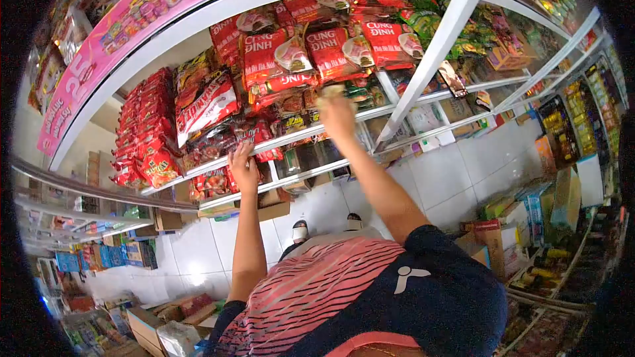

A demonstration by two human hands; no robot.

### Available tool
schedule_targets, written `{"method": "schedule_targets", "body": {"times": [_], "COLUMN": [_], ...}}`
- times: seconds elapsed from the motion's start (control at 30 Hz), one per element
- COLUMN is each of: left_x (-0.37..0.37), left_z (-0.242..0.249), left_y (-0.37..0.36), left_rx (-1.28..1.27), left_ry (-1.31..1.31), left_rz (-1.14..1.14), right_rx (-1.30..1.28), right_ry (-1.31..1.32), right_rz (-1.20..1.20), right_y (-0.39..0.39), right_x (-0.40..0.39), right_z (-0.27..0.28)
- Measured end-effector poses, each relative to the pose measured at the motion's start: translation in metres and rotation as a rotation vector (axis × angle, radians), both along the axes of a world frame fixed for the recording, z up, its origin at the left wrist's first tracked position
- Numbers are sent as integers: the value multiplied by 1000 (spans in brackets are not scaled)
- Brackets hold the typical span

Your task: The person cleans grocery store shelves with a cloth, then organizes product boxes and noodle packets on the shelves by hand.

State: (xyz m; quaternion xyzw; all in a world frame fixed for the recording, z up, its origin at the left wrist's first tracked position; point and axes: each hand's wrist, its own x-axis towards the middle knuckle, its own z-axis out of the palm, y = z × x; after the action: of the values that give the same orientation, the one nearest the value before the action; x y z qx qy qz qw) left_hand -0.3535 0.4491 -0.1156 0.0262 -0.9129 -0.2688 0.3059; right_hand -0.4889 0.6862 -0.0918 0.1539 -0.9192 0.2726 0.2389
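My right hand (338,119) is closed around a small beige cloth (327,98), partly hidden by the fingers. It is over the front of the shelf, just below red noodle packets (339,53) marked "Cung Đình". My left hand (243,170) rests on the white shelf edge (215,163), its fingers apart and holding nothing. Dark and red packets (268,149) lie close to its fingertips. A white and red packet (210,109) leans farther up, to the left of the Cung Đình stack.
Rows of red packets (147,125) fill the shelf's left end. A slanted white post (436,49) stands right of my right hand. Green packets (456,33) lie behind it. Open cardboard boxes (149,327) sit on the tiled floor (456,165), and more stocked shelves (575,125) stand at right.
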Motion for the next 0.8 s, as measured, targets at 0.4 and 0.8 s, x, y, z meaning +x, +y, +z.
{"method": "schedule_targets", "body": {"times": [0.4,0.8], "left_x": [0,0], "left_z": [4,-1], "left_y": [2,1], "left_rx": [-7,5], "left_ry": [15,-15], "left_rz": [26,26], "right_rx": [-203,-93], "right_ry": [53,13], "right_rz": [107,534], "right_y": [80,-25], "right_x": [-37,44], "right_z": [-7,-1]}}
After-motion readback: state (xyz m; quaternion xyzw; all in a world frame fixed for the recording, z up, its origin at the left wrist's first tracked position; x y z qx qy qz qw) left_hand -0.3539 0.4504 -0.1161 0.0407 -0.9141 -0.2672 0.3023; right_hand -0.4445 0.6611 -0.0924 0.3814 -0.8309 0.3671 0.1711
